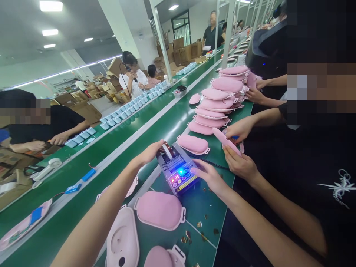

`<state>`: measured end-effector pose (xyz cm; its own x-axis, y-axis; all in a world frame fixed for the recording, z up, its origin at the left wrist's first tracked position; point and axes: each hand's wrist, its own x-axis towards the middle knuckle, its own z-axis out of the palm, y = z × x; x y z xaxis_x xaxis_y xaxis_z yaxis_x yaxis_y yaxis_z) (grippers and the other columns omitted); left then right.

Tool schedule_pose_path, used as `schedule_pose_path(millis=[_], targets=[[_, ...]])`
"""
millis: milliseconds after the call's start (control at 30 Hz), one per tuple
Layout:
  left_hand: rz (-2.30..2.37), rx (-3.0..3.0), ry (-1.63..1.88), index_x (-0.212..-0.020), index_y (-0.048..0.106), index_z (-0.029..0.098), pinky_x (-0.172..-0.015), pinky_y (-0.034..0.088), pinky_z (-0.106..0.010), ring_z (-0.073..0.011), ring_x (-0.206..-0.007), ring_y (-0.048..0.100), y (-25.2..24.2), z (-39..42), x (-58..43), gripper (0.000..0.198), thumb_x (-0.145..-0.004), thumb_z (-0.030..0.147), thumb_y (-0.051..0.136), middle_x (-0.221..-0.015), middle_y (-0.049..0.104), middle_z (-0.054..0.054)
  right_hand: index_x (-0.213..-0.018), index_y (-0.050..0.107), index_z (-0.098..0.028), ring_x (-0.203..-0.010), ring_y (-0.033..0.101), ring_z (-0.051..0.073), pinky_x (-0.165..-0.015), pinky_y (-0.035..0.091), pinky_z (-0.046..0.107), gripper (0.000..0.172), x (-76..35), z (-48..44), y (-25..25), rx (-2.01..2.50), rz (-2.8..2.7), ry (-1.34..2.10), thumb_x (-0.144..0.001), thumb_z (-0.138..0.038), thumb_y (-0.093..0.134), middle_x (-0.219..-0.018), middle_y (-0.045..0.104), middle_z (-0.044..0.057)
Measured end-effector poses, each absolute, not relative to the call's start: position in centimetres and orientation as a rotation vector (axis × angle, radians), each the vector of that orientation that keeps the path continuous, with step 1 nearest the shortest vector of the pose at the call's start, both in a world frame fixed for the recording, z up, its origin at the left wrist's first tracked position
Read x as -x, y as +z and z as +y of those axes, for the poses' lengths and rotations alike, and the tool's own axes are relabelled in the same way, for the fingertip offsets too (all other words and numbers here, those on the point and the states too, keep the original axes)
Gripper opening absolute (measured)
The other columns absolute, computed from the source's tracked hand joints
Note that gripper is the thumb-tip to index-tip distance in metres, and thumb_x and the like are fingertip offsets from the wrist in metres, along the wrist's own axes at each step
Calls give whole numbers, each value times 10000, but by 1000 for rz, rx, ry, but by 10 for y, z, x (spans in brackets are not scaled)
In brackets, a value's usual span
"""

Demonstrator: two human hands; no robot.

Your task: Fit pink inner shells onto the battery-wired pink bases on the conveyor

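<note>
Left hand (150, 152) curls over tape (167, 149), eleven o'clock on dispenser (178, 172), grip unclear; right hand (209, 177), fingers loose, braces it. Tape's probably light, sticky: pinch its end.

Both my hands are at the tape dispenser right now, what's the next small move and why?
Probably pinch the tape strip standing up from the tape dispenser with your left hand and pull it off: those fingers lie beside it, the display is lit, and your right hand braces the machine's side.
</note>
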<state>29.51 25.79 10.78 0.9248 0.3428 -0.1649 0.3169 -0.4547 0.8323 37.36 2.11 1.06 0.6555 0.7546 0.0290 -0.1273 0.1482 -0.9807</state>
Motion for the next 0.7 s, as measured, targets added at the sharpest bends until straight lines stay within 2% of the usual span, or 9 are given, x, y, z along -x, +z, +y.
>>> schedule_pose_path(millis=[100,300,467,700], targets=[[454,-2056,14,-928,708,146,-939,445,-454,-322,-982,630,111,257,-292,617,-814,718,507,-1004,745,-121,-1176,669,-211,-1185,584,278,-1074,440,440,591,-374,21,13,1258,-601,722,-704,-557,755,-1205,652,80],[481,-2015,-6,-899,699,159,-960,423,-449,-326,-1014,621,108,259,-291,593,-770,718,549,-1038,745,-117,-1192,646,-181,-1207,570,268,-1105,410,432,618,-374,21,14,1224,-595,757,-717,-562,752,-1243,637,85],[569,-1978,-10,-1051,679,134,-977,402,-479,-354,-1068,618,108,262,-295,753,-786,781,400,-1073,731,-153,-1172,654,-167,-1186,579,266,-1107,401,435,574,-375,23,12,1240,-600,730,-714,-499,746,-1226,648,80],[610,-2005,43,-1142,633,147,-987,399,-456,-327,-1036,617,112,250,-301,683,-796,716,480,-1079,701,-114,-1213,651,-175,-1191,577,278,-1086,416,434,619,-374,19,14,1274,-579,724,-710,-525,738,-1232,648,75]])
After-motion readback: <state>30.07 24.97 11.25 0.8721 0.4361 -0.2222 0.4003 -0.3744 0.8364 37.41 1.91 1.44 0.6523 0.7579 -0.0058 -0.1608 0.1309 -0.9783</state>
